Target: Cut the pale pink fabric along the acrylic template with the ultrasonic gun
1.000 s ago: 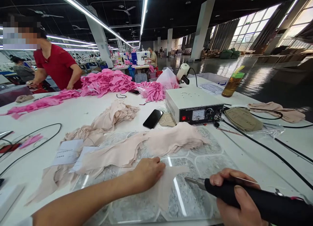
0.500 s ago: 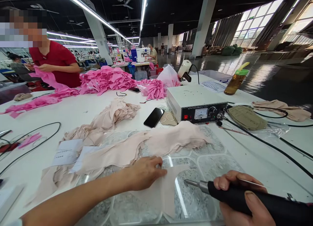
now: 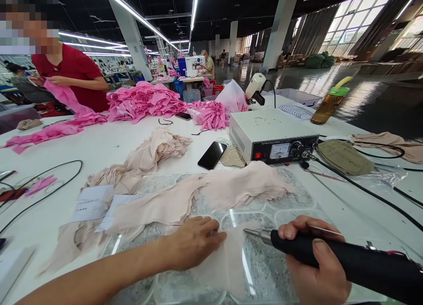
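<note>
My left hand (image 3: 197, 242) rests on a pale beige fabric piece (image 3: 228, 261), its fingers bent and pressed down near the upper edge. The piece lies on a clear patterned mat (image 3: 271, 278). In my right hand (image 3: 319, 261) is a black handheld tool (image 3: 357, 261) with a metal tip, which points left and meets or hovers over the fabric's right edge. Behind the hands lie two stacks of beige pieces, one at the centre (image 3: 244, 186) and one to the left (image 3: 155, 210), beside white paper labels (image 3: 92, 203).
A white control box (image 3: 274, 129) with a cable stands behind. Near it are a phone (image 3: 212, 155), a bottle (image 3: 330, 104) and olive fabric pieces (image 3: 345, 157). Pink fabric (image 3: 145, 102) is heaped at the back; a person in red (image 3: 76, 76) handles some at the left.
The tool in my right hand has moved left and up, its tip now at the fabric edge. My left hand has shifted slightly down. The view has shifted a little.
</note>
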Tool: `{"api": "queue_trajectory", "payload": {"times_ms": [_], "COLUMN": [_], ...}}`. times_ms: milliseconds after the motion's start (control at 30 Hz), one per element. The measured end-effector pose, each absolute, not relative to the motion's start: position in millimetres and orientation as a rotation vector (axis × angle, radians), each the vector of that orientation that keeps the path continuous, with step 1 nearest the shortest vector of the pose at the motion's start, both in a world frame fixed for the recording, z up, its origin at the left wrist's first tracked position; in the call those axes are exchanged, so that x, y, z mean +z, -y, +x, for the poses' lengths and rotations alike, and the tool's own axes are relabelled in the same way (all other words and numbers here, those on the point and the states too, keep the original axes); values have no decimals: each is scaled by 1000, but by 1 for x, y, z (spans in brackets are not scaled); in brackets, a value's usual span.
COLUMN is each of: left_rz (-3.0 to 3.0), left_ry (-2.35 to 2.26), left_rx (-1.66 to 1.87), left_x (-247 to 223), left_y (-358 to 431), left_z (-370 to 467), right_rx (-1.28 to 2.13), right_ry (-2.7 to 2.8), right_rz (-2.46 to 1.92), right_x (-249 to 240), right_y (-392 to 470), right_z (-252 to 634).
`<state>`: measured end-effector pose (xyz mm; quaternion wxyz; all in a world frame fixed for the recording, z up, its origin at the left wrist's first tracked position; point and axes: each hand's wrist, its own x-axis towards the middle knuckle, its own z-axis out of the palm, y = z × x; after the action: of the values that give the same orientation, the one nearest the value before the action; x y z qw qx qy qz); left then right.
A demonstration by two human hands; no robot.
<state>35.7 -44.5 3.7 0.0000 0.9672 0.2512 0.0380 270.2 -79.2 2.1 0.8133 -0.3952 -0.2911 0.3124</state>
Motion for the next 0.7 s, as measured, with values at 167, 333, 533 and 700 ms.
{"api": "queue_trajectory", "payload": {"times_ms": [167, 333, 533, 700], "left_rz": [3007, 2878, 2774, 2727], "left_ry": [-760, -736, -581, -483], "left_rx": [187, 190, 158, 104], "left_x": [1, 1, 2, 4], "left_y": [47, 42, 15, -13], "left_z": [35, 38, 49, 61], "right_rx": [655, 684, 674, 662], "right_ry": [642, 631, 633, 664], "right_rz": [-876, -875, -875, -870], "right_x": [0, -1, -1, 0], "right_y": [77, 77, 76, 75], "right_z": [270, 272, 271, 272]}}
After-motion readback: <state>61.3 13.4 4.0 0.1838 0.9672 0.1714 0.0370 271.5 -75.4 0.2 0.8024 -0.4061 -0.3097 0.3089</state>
